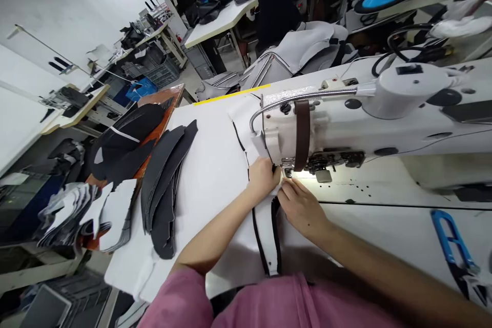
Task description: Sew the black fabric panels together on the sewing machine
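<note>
Under the head of a white sewing machine [326, 123] runs a long white fabric piece with black edging [266, 233]. Its near end hangs toward my body; its far end lies beyond the machine's needle area. My left hand [263, 178] is closed on the piece just left of the presser foot [287, 171], fingers curled and partly hidden. On the near right of the foot, my right hand [303, 207] pinches the edge of the same piece, fingertips close to the foot. The needle itself is too small to make out.
Stacked dark fabric panels [165, 184] lie on the table to the left, with white-backed pieces [115, 215] beyond. Blue-handled thread snips or scissors [453, 241] rest at the right. Grey fabric [292, 51] is heaped behind the table. A person in dark clothing [272, 0] is at another table.
</note>
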### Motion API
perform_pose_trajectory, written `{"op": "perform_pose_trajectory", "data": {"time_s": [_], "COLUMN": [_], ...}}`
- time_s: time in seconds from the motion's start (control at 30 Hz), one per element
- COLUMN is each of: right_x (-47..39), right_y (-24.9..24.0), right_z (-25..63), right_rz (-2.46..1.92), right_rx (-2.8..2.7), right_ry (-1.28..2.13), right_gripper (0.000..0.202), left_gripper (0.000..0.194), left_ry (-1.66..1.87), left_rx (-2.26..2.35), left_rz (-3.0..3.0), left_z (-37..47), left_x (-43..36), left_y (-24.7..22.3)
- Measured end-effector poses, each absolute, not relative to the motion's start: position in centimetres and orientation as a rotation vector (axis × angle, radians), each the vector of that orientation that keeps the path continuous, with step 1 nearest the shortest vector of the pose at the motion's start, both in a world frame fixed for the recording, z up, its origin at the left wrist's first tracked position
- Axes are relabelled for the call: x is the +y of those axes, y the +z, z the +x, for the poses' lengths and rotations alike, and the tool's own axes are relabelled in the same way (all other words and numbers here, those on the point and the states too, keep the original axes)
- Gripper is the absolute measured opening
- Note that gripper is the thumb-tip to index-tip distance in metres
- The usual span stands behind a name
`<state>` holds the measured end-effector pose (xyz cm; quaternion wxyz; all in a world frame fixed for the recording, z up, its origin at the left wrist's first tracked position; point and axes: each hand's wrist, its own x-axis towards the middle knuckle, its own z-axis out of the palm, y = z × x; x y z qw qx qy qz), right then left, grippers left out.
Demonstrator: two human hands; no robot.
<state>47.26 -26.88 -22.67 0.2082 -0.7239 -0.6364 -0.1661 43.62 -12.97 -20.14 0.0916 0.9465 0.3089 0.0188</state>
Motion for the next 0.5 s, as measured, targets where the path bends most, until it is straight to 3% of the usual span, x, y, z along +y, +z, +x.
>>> {"op": "perform_pose_trajectory", "data": {"time_s": [0.5], "right_x": [-27.7], "right_y": [-22.3], "right_z": [47.5], "right_rz": [-2.086], "right_rx": [-1.796], "right_ry": [-0.557], "right_gripper": [0.026], "left_gripper": [0.022], "left_ry": [0.032], "left_rx": [0.771], "left_rz": [2.903], "left_z": [44.9], "left_x": [-13.0], "left_y": [-21.8]}}
